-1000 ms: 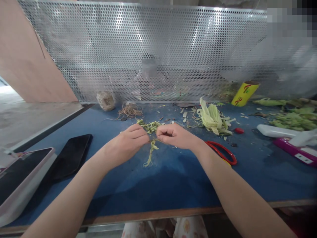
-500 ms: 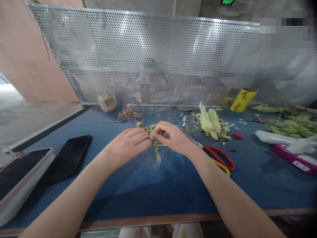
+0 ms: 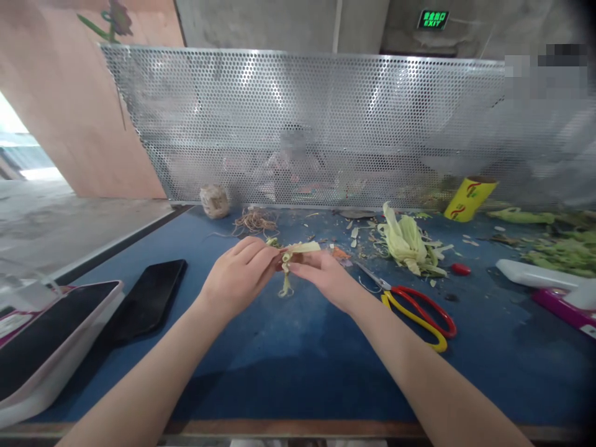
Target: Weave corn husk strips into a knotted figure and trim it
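Note:
Over the middle of the blue table, my left hand (image 3: 239,273) and my right hand (image 3: 326,276) meet with fingertips nearly together. Between them is a knotted length of pale green corn husk (image 3: 287,267), its thin end hanging down. A flat husk strip (image 3: 306,248) lies across the top and points right, over my right fingers. My left fingers are closed on the knotted piece; my right thumb and fingers pinch it from the other side. Exact fingertip contact is partly hidden. Scissors (image 3: 403,304) with red and yellow handles lie by my right forearm.
Corn husks (image 3: 403,242) are heaped at right, near a red object (image 3: 460,269) and a yellow roll (image 3: 470,200). Behind the hands lies tangled string (image 3: 255,221). A black phone (image 3: 146,298) is at left. A perforated metal screen (image 3: 326,124) closes the back; a person sits beyond.
The view has tilted up slightly. My right hand has turned and opened out a little, and a flat pale strip now shows across the knotted husk between my hands.

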Tool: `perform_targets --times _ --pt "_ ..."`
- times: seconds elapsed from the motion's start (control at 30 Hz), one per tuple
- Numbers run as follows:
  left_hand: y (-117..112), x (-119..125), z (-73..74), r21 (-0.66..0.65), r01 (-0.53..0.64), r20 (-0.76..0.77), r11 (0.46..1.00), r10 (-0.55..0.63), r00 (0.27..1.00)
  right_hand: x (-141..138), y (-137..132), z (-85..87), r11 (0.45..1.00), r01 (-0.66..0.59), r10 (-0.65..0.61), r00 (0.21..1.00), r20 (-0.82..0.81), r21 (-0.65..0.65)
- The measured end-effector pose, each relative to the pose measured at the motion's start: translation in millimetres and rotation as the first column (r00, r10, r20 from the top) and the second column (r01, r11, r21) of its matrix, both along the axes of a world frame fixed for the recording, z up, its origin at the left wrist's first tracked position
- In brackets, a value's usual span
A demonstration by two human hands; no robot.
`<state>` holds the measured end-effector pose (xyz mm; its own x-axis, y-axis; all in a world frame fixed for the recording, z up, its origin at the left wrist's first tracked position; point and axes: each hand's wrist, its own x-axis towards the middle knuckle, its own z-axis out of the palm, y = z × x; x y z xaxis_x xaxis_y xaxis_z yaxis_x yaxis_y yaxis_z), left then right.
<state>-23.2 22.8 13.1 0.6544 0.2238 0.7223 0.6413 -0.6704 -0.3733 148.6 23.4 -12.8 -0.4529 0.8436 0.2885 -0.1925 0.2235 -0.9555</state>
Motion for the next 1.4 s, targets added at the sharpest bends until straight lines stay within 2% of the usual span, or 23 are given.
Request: perform_targets --times 0.17,0.23,0.4,0.53,0.77,1.07,1.17,1.3,1.33,1.4 --pt "1 -2 0.5 -0.014 0.006 0.022 1.000 -0.006 1.000 1 5 -3.3 0.997 0.052 -0.057 0.995 0.080 0.057" --pt "2 -3 -0.4 0.008 0.016 0.045 1.000 -0.017 0.999 1 5 -4.7 0.997 0.054 -0.057 0.996 0.064 0.055" --pt "1 -5 -1.2 0.128 0.046 -0.049 0.991 -0.040 0.998 1 3 -3.9 0.999 0.037 -0.037 0.999 0.008 -0.001" --pt "3 -7 -0.3 0.130 0.032 -0.055 0.991 -0.025 0.998 3 2 -0.6 0.999 0.022 -0.023 0.999 0.030 0.032" --pt "6 -9 -1.2 0.133 0.095 -0.022 0.987 -0.093 0.995 6 3 -0.7 0.997 -0.027 0.020 0.995 0.098 0.067" --pt "3 -10 -3.2 0.203 0.059 0.077 0.977 -0.076 0.994 -3 -7 8.7 0.998 0.061 -0.061 0.997 -0.044 0.000" --pt "1 -12 -3.6 0.182 0.047 0.094 0.982 -0.065 0.993 -3 -11 11.5 0.995 0.074 -0.072 0.997 -0.035 0.063" --pt "0 -13 -2.4 0.234 0.051 0.114 0.971 -0.080 0.990 1 -9 12.0 0.973 0.148 -0.154 0.988 0.022 0.179" --pt "0 -13 -1.7 0.248 0.050 0.112 0.967 -0.080 0.990 2 -9 12.3 0.955 0.188 -0.205 0.977 0.052 0.230" --pt "0 -11 0.1 0.263 0.037 0.095 0.964 -0.064 0.993 4 -9 13.1 0.885 0.270 -0.331 0.938 0.106 0.378"
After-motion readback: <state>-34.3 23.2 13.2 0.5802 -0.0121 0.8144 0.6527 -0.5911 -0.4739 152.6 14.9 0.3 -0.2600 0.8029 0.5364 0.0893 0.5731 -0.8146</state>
